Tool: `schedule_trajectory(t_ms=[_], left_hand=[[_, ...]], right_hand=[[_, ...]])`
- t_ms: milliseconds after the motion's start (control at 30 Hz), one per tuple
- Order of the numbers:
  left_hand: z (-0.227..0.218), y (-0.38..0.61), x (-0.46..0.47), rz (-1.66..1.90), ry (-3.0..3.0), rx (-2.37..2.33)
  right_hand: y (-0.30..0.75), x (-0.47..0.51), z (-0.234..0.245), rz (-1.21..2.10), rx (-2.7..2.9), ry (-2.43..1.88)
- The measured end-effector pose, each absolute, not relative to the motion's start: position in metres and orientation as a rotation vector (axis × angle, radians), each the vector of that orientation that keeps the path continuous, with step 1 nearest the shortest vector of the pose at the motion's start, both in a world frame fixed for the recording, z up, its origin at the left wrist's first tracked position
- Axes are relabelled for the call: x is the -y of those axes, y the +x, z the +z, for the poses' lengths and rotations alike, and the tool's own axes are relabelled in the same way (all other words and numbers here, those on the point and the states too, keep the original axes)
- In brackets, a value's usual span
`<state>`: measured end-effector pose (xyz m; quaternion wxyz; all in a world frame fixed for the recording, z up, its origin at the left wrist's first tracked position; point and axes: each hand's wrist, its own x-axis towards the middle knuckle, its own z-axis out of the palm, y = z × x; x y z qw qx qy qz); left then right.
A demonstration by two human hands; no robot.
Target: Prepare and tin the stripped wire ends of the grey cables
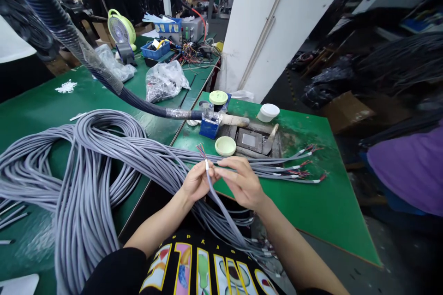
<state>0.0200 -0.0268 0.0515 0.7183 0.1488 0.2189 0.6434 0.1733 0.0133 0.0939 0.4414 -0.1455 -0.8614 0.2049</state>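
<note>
Centre frame: my left hand (196,182) and right hand (242,183) pinch one grey cable (216,200); light, limp, best gripped near its stripped tip.

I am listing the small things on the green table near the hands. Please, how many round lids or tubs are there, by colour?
Green round lids: 2, one on the blue box, one flat on the table
White round tub: 1
Total: 3
</note>
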Motion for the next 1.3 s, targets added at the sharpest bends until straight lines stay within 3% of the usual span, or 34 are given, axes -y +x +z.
schedule_trajectory(t_ms=[233,467,700,867,1300], left_hand=[[0.060,0.032,0.019,1.395,0.379,-0.459],[0.058,0.020,0.024,1.464,0.915,-0.924],[0.022,-0.005,0.014,1.507,1.602,-1.419],[0.001,-0.003,0.006,1.348,1.826,-1.524],[-0.004,-0.002,0.009,1.272,1.973,-1.550]], right_hand=[[0.171,-0.022,0.075,0.140,2.144,-0.277],[0.190,-0.051,0.097,0.269,1.896,-0.658],[0.196,-0.087,0.099,0.336,2.034,-0.850],[0.190,-0.110,0.087,0.354,2.152,-0.825],[0.174,-0.139,0.077,0.290,2.547,-0.699]])
